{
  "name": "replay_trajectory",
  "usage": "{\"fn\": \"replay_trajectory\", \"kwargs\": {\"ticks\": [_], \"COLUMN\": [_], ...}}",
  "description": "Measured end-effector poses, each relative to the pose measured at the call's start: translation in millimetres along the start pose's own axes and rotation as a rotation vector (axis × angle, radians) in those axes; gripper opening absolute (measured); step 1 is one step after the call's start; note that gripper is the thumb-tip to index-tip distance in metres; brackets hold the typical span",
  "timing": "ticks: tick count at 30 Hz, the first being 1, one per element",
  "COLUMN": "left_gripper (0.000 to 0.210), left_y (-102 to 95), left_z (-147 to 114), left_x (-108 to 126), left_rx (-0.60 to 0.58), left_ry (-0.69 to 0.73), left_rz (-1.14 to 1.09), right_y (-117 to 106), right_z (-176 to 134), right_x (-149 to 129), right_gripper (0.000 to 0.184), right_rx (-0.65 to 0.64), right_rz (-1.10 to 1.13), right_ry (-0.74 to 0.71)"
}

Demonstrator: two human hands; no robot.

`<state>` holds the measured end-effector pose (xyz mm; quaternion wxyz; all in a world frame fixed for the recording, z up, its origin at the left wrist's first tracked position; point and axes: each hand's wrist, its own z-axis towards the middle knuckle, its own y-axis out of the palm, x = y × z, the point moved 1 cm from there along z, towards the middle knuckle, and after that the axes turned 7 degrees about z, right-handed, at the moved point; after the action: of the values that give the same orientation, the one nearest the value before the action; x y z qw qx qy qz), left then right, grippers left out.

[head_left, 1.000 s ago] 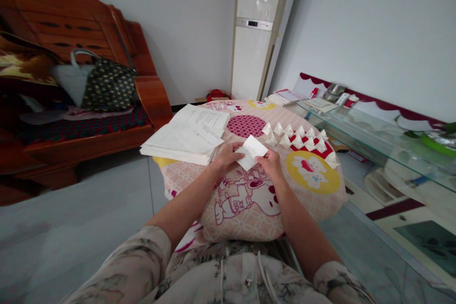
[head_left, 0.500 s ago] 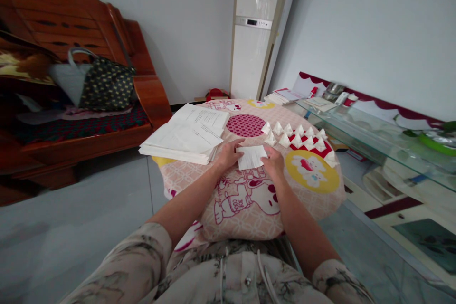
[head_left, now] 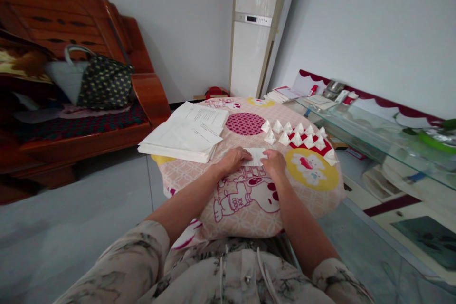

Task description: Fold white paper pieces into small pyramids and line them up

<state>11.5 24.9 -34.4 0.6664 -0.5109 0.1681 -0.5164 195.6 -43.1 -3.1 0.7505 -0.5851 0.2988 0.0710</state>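
A small sheet of white paper [head_left: 255, 156] lies on the patterned tablecloth between my hands. My left hand [head_left: 235, 159] rests over the paper's left side, its fingers bent and pressed together on it. At the right edge, my right hand [head_left: 274, 162] pinches the paper between thumb and fingers. Left of my hands sits a thick stack of printed paper [head_left: 185, 133]. Beyond my right hand stand several small folded paper pyramids [head_left: 298, 140] in rows, part of them over a red patch of the cloth.
The round table wears a pink cloth [head_left: 199, 190] with cartoon prints. To the right runs a glass-topped cabinet [head_left: 374, 145] with cups and papers on it. A wooden bench [head_left: 153, 95] with bags [head_left: 105, 80] stands left, a tall white air conditioner [head_left: 249, 52] behind.
My left hand has moved right and onto the paper, which now lies flatter and shows less of itself. My right hand has stayed at the right edge.
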Motion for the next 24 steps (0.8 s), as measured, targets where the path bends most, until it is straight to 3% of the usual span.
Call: {"fn": "replay_trajectory", "kwargs": {"ticks": [4,7,11,16,24], "left_gripper": [0.027,0.030,0.032,0.038,0.056], "left_y": [-11.4,-18.8,-25.5,-29.8,-34.1], "left_z": [-2.8,-5.4,-8.0,-9.1,-11.9], "left_x": [-0.3,0.3,2.0,2.1,1.8], "left_rx": [-0.062,-0.101,-0.137,-0.162,-0.235], "left_ry": [0.060,0.060,0.050,0.111,0.150], "left_rz": [-0.045,-0.046,-0.020,-0.006,0.004], "right_y": [-0.9,6.1,15.1,15.3,11.6], "right_z": [-5.0,-6.9,-6.1,-1.4,8.5], "right_x": [-1.0,4.8,19.4,34.8,39.8], "right_gripper": [0.038,0.039,0.034,0.033,0.032], "right_rx": [0.035,-0.066,-0.168,-0.160,-0.273], "right_rz": [-0.113,-0.029,0.098,0.179,0.238], "right_ry": [-0.283,-0.541,-0.746,-0.846,-0.880]}}
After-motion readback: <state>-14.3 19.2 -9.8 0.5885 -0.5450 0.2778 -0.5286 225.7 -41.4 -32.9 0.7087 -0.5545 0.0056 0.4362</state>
